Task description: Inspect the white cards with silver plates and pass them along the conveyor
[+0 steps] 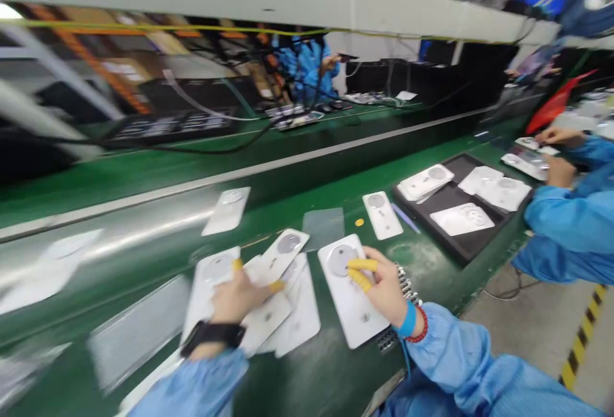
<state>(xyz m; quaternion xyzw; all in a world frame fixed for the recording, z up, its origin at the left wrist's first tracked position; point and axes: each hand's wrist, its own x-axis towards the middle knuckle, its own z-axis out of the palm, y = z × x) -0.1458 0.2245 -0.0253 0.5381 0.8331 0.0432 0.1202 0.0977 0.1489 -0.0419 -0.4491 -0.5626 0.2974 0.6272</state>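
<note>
To the far left of the left hand (240,302), blurred white pieces (52,270) lie on the green counter (330,375), and a translucent sheet (139,334) lies nearer to that hand. Beyond the left hand is a white panel with a grey round patch (228,212). The left hand, with a black watch (213,337) at its wrist, rests over a loose pile of white panels (300,305), thumb and finger spread apart; whether it grips one, I cannot tell. Between the hands and farther off are a clear grey sheet (323,228) and a small yellow disc (359,222). The right hand (378,279) has its yellow-capped fingers touching the grey circle (341,260) on a separate white panel (352,302) just left of it; whether they pinch anything cannot be told. Beyond the right hand are another white panel (384,225) and a purple strip (405,217). Farther right of it, a black tray (446,196) holds several white panels (463,219). Past the tray, a co-worker's hands (559,171) are at a flat piece.
</note>
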